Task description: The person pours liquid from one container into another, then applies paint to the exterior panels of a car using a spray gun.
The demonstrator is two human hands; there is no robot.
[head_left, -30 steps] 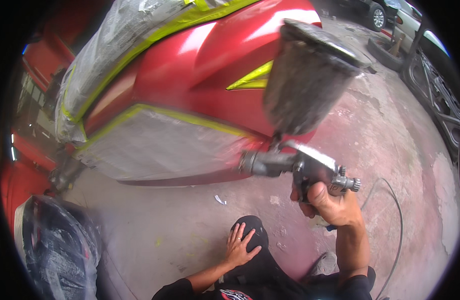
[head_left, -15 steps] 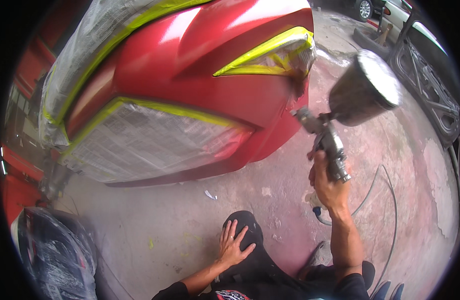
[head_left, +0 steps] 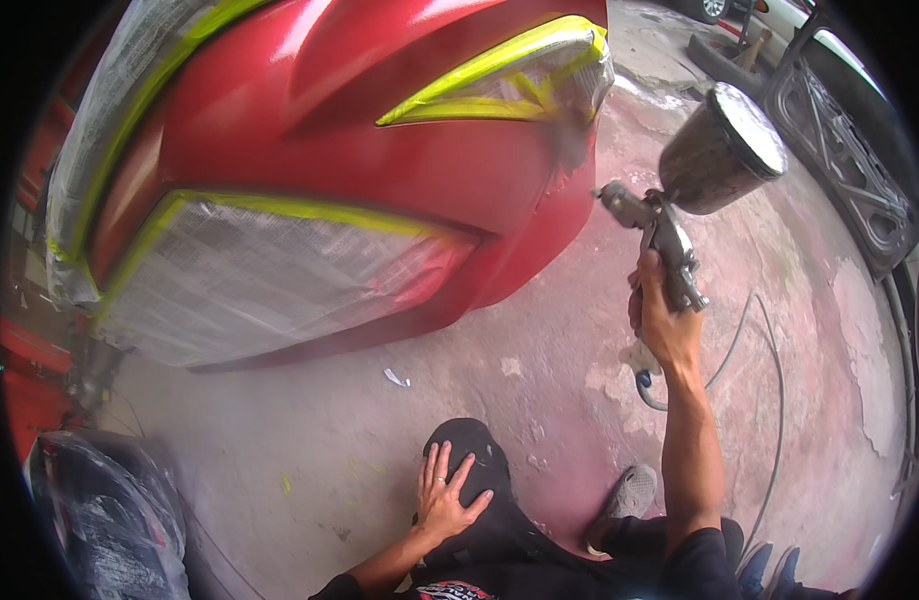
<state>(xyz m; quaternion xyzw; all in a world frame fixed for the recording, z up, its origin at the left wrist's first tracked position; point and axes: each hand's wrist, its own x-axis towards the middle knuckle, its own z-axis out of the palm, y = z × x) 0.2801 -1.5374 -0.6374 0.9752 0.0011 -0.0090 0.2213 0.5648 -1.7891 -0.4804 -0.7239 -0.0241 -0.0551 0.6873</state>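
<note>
My right hand [head_left: 669, 312] is wrapped round the handle of a metal paint spray gun [head_left: 671, 240]. A dark cup [head_left: 714, 155] with a pale lid sits tilted on top of the gun. The nozzle points left at the corner of a red car front end [head_left: 419, 175], apart from its surface. Fine mist blurs the air near that corner. My left hand [head_left: 447, 497] lies flat on my bent knee, fingers spread, with a ring on one finger. Masking paper [head_left: 269, 275] edged with yellow tape covers the grille area, and yellow tape [head_left: 499, 75] frames the headlight opening.
A grey hose [head_left: 779, 400] trails over the stained concrete floor on the right. Beyond it leans a dark car hood panel [head_left: 839, 140]. At lower left stands a dark object under clear plastic [head_left: 109, 515]. A paper scrap [head_left: 396, 378] lies on the floor.
The view has shifted, so the car front sits further left and higher. My right hand has moved up in the picture with the spray gun. My left hand stays on my knee.
</note>
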